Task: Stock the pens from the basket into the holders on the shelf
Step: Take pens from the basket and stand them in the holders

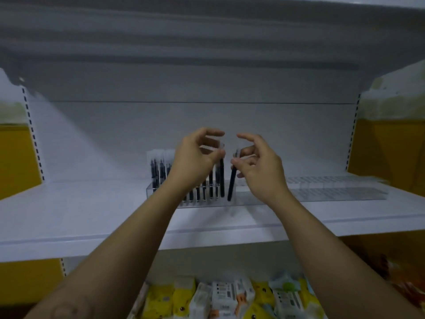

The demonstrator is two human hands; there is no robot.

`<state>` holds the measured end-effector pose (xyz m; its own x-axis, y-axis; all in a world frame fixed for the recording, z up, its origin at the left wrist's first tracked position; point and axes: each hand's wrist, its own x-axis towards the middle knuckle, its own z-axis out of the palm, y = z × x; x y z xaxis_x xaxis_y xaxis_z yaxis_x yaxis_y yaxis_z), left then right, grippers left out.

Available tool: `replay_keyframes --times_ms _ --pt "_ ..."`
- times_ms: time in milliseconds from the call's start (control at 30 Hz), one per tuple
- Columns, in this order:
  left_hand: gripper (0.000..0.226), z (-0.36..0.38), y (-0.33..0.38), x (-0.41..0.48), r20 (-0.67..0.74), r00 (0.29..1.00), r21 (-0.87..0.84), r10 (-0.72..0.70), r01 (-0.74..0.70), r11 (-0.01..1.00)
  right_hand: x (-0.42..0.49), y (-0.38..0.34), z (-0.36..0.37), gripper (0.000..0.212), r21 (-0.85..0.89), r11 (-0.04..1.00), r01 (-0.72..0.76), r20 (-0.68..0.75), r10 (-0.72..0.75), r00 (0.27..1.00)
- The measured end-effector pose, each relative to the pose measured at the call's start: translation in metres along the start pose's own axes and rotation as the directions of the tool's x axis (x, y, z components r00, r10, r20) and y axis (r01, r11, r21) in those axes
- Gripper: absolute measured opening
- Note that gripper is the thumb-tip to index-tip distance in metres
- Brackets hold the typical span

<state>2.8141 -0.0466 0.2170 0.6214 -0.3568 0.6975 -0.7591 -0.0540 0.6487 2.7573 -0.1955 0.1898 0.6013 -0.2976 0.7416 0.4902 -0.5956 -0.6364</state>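
Over the clear plastic holder (253, 200), left grip (195, 157) pinches an upright black pen (222, 178), right grip (259, 166) a tilted pen (231, 185)

Running dim and grey-blue throughout; laying a banded shadow across the upper back panel (207, 61); dropping faint arm shadows onto the shelf (69, 215); softening the left hand (195, 155) and right hand (261, 164) with slight motion blur; bowing straight edges toward the corners; smearing the packets (230, 295) below out of focus.
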Motion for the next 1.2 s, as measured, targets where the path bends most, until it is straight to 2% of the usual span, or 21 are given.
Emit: replay_keyframes --times_ms 267,533,900,1100,1200 --pt "0.028 -0.011 -0.017 0.038 -0.08 0.992 0.117 0.098 -0.088 0.989 0.047 0.013 0.028 0.042 -0.049 0.997 0.06 -0.028 -0.061 0.998" --pt "0.026 -0.006 -0.041 0.048 -0.072 0.996 0.133 0.06 -0.05 0.99 0.058 0.027 0.04 0.043 -0.097 0.994 0.049 0.008 -0.048 0.999" --pt "0.025 -0.002 -0.043 0.043 -0.142 0.989 0.156 0.044 -0.021 0.988 0.057 0.032 0.042 0.047 -0.123 0.991 0.048 -0.013 -0.05 0.999" --pt "0.026 0.0 -0.04 0.035 -0.19 0.979 0.189 0.073 -0.037 0.981 0.048 0.031 0.049 0.042 -0.213 0.976 0.052 0.105 -0.03 0.994" --pt "0.024 0.001 -0.04 0.032 -0.209 0.975 0.2 0.08 -0.037 0.979 0.041 0.036 0.048 0.051 -0.286 0.958 0.032 0.15 0.011 0.989"
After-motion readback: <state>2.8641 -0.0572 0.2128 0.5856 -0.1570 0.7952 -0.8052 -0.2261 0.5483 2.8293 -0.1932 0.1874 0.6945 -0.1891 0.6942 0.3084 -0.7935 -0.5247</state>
